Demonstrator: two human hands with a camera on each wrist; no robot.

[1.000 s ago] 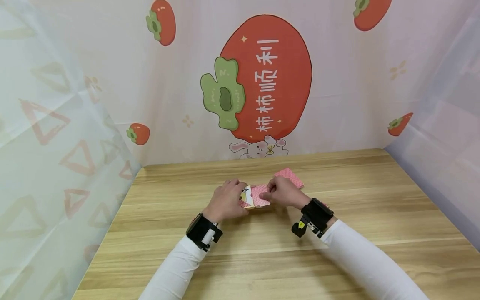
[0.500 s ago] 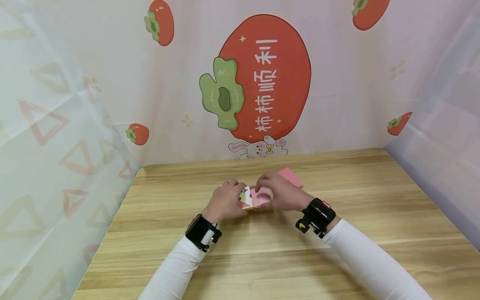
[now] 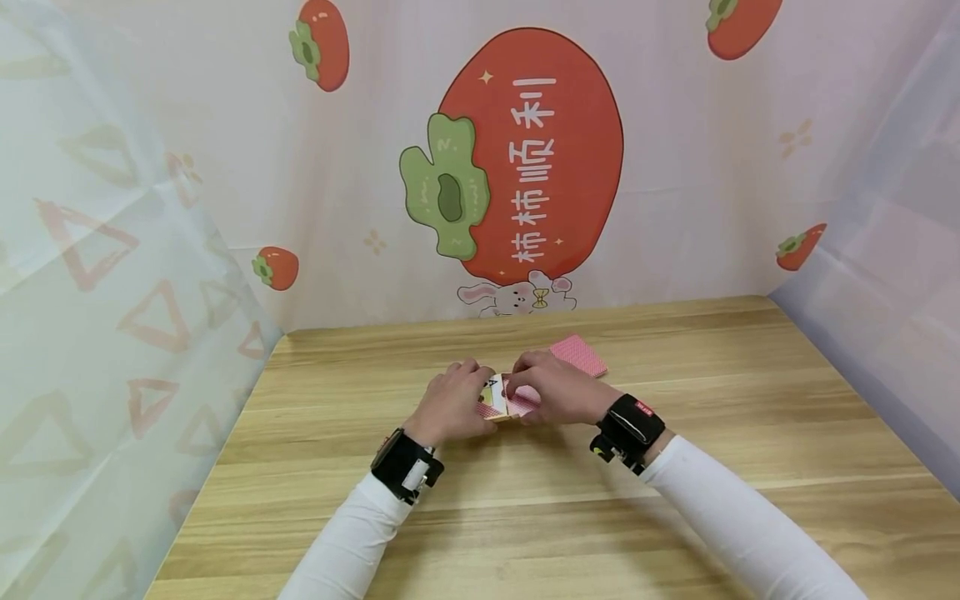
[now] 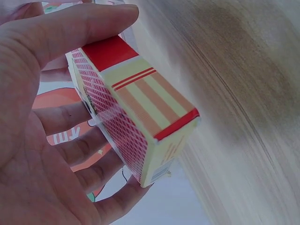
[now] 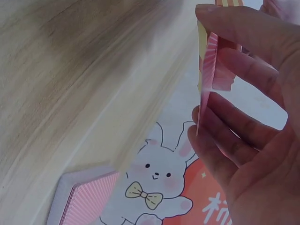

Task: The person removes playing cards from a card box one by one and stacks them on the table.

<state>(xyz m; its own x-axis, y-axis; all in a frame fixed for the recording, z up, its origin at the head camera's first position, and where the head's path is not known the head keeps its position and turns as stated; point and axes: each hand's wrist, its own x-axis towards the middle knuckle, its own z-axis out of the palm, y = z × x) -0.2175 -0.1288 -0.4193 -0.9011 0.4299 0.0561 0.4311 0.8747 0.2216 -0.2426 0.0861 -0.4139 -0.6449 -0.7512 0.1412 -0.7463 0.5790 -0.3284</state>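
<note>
My left hand [image 3: 450, 404] grips a red-and-white patterned playing card box [image 4: 150, 101] between thumb and fingers, a little above the table. In the head view an ace picture shows at the box's open end. At that end my right hand [image 3: 562, 387] pinches the box's flap [image 5: 205, 103], thumb on one side and fingers on the other. The fingertips partly hide the flap in the head view. Behind the right hand, a deck of playing cards [image 3: 579, 354] with red patterned backs lies on the table; it also shows at the lower left of the right wrist view.
The wooden table [image 3: 525, 517] runs back to a white curtain [image 3: 360, 167] printed with persimmons and a rabbit. Curtains also hang at both sides. A black camera strap [image 3: 633, 425] sits on each wrist.
My right hand shifted left and its fingers moved over the box's flap, from its outer edge toward the opening. The left hand and the box stayed nearly still. The deck stayed put.
</note>
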